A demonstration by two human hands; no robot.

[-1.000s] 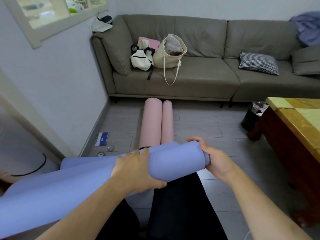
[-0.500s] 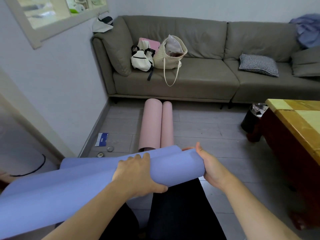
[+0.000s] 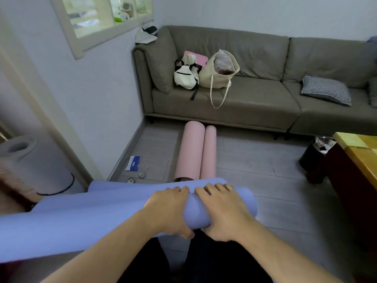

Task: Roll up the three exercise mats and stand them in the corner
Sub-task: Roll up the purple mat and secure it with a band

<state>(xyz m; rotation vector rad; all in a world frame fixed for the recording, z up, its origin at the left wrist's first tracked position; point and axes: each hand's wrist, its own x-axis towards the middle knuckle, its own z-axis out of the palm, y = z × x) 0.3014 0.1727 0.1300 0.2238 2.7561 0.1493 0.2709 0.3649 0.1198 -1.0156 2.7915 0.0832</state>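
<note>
A blue-violet exercise mat (image 3: 85, 217) lies across my lap, rolled into a long tube that runs off to the lower left. My left hand (image 3: 167, 211) and my right hand (image 3: 224, 211) grip its right part side by side, fingers curled over the top and thumbs underneath. A pink mat (image 3: 195, 152), rolled from both ends into two tubes, lies on the floor ahead, pointing at the sofa. A grey rolled mat (image 3: 22, 160) stands upright at the far left beside the door frame.
A grey sofa (image 3: 255, 107) with a white backpack (image 3: 186, 75), a tote bag (image 3: 219, 72) and a checked cushion (image 3: 326, 90) fills the back. A wooden table (image 3: 359, 158) and a black bin (image 3: 314, 154) stand to the right. A blue-white packet (image 3: 133, 163) lies by the wall.
My right hand left the end of the blue mat and now grips over its top next to my left hand. The view swung left, showing the grey mat.
</note>
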